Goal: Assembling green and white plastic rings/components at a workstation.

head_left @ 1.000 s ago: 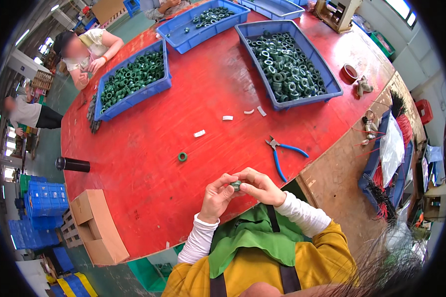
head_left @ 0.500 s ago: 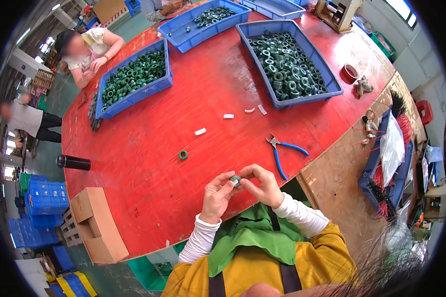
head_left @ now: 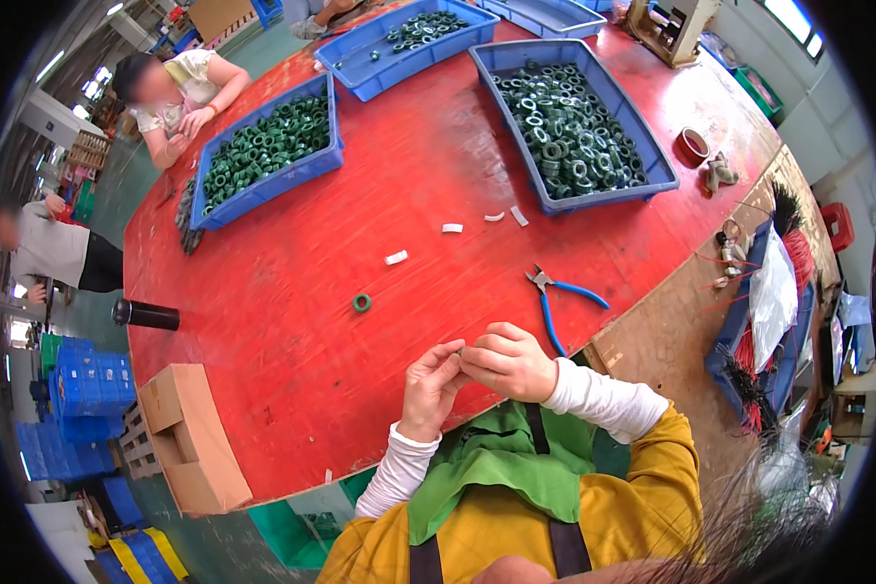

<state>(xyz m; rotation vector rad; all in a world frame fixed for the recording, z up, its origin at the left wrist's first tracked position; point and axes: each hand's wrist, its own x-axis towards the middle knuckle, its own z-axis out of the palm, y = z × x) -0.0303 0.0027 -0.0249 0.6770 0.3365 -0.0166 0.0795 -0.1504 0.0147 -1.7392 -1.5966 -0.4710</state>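
Note:
Close above the table's near edge, my left hand [head_left: 432,389] and my right hand [head_left: 512,364] meet fingertip to fingertip. Both are closed on a small green ring, now almost wholly covered by the fingers. The right fingers curl over it from the right, while the left thumb and forefinger pinch from the left. Another green ring [head_left: 356,305] lies on the red table [head_left: 292,389], ahead and to the left. Diagonal cutting pliers [head_left: 543,280] with blue handles rest just beyond my right hand. A short white strip [head_left: 396,258] and several similar ones lie farther off.
Blue trays of green rings stand at the left [head_left: 273,182], right [head_left: 613,200] and far side [head_left: 365,88]. A red tape roll [head_left: 692,146] sits far right. At left are a black bottle [head_left: 146,315], a cardboard box [head_left: 209,457] and a seated person [head_left: 180,97].
My right fingers have folded over the green ring, which showed between the fingertips before and is now mostly hidden. The right wrist has turned slightly. Things on the table have stayed put.

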